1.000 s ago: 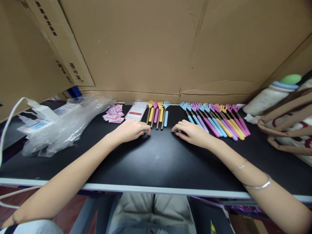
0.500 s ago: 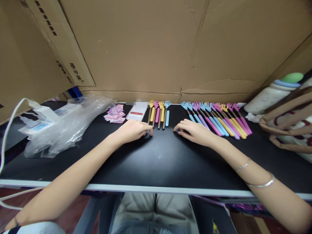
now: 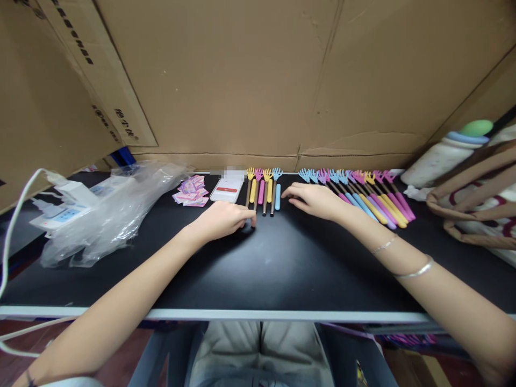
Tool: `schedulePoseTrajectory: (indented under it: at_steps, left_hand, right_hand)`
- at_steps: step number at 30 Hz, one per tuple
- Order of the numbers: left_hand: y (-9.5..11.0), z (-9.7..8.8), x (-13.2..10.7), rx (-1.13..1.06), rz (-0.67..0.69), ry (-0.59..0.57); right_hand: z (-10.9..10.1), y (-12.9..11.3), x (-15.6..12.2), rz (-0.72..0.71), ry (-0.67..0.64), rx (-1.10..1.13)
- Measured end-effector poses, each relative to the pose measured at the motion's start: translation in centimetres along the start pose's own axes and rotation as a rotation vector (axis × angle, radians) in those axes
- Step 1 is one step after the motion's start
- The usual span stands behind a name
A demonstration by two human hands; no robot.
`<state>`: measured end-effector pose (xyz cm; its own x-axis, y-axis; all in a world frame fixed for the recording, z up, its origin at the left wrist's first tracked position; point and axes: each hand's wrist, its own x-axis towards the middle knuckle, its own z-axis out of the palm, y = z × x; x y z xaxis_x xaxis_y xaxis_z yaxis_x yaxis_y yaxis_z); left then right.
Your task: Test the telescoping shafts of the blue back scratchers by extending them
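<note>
Right, the left hand (image 3: 226,219) bends loose fingers with nothing visible in them, while the right hand (image 3: 314,201) keeps thumb and fingers apart, just beside a blue handle (image 3: 278,197) at nine o'clock. Out at two, a lidded bottle (image 3: 439,161) hides its contents; the cloth bag (image 3: 479,200) at three is cut off. The right hand masks handles in the longer claw row (image 3: 375,208). Between the hands, slightly beyond, four claw tools (image 3: 270,191) show yellow, pink, yellow, blue heads and dark shafts.

"绝尘侠®" on a cardboard strip (image 3: 102,75), text on a phone (image 3: 227,185) — too blurred to read
</note>
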<state>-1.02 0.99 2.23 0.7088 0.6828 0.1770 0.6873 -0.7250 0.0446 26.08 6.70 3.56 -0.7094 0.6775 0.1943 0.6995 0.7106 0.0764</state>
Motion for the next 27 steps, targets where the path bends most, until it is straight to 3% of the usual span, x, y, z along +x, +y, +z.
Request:
schedulePoseTrajectory:
  at_steps: [6,12,20,27]
  left_hand:
    - [0.0,-0.3,0.0,-0.027,0.003,0.0]
    - [0.0,-0.2,0.0,-0.024,-0.004,-0.005]
    - [-0.1,-0.1,0.0,-0.022,0.0,-0.002]
    - [0.0,-0.2,0.0,-0.015,-0.002,0.001]
  right_hand:
    - [2.1,0.5,2.3,-0.057,0.017,0.003]
    - [2.5,0.6,2.0,-0.066,0.016,-0.043]
    - [1.9,0.4,-0.3,-0.063,0.009,-0.091]
    - [0.4,-1.1,-4.1,-0.077,-0.025,0.017]
